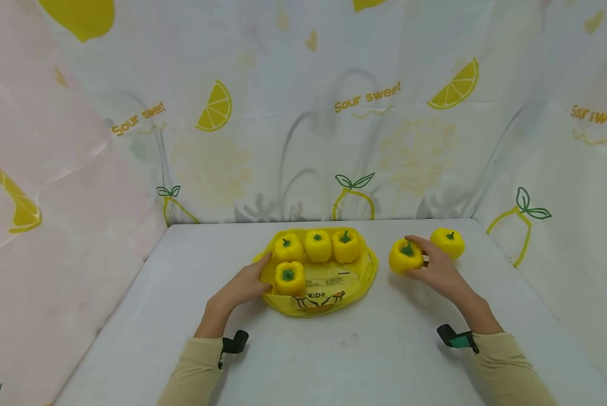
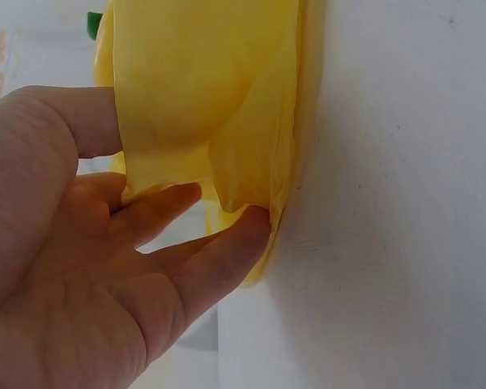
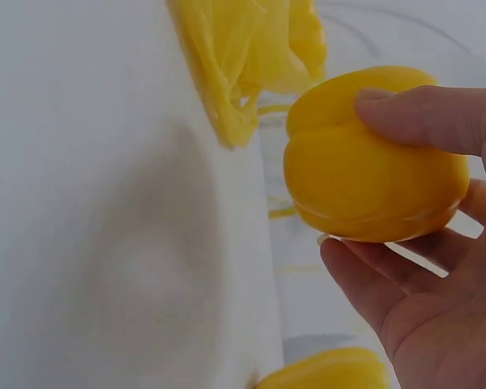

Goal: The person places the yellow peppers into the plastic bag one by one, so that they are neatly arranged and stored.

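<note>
A yellow plastic bag (image 1: 329,282) lies flat on the white table, with several yellow bell peppers on it; the front-left pepper (image 1: 289,277) is nearest my left hand. My left hand (image 1: 267,275) holds the bag's left edge. In the left wrist view the bag's film (image 2: 202,81) hangs between the thumb and fingers of that hand (image 2: 158,162). My right hand (image 1: 418,257) grips another yellow pepper (image 1: 404,255) to the right of the bag. In the right wrist view that hand (image 3: 352,174) has its thumb and fingers around the pepper (image 3: 373,162).
One more yellow pepper (image 1: 448,242) (image 3: 324,373) sits just behind and right of my right hand. The table (image 1: 334,349) is walled on three sides by a lemon-print curtain (image 1: 303,141). The crumpled bag edge (image 3: 251,49) shows in the right wrist view.
</note>
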### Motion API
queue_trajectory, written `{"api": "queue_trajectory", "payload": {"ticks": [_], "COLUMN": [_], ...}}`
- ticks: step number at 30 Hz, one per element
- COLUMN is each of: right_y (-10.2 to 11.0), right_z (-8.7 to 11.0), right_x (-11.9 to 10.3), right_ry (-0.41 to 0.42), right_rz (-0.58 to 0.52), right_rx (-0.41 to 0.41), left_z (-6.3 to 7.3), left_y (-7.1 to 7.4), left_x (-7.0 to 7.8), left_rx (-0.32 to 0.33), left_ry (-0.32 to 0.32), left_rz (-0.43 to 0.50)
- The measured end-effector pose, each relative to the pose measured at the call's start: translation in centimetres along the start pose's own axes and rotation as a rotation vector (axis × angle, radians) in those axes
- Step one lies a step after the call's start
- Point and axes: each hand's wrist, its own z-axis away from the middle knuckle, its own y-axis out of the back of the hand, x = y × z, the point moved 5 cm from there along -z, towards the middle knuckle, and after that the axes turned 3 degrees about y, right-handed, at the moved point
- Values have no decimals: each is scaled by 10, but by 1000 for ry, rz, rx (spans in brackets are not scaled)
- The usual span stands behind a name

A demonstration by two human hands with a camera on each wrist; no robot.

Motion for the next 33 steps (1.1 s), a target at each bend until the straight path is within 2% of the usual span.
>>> {"api": "queue_trajectory", "payload": {"ticks": [8,14,19,33], "right_y": [-15,-41,-63,-114], "right_z": [-15,-23,-25,-35], "right_x": [-33,-57,-70,-96], "right_ry": [29,104,90,134], "right_rz": [-51,-117,-152,-105], "right_rx": [-29,-100,-163,-217], "left_z": [1,2,1,4], "left_y": [2,4,0,-1], "left_x": [2,1,0,4], "left_rx": [-1,10,1,5], "left_ry": [-2,6,18,33], "left_rz": [10,17,15,-18]}}
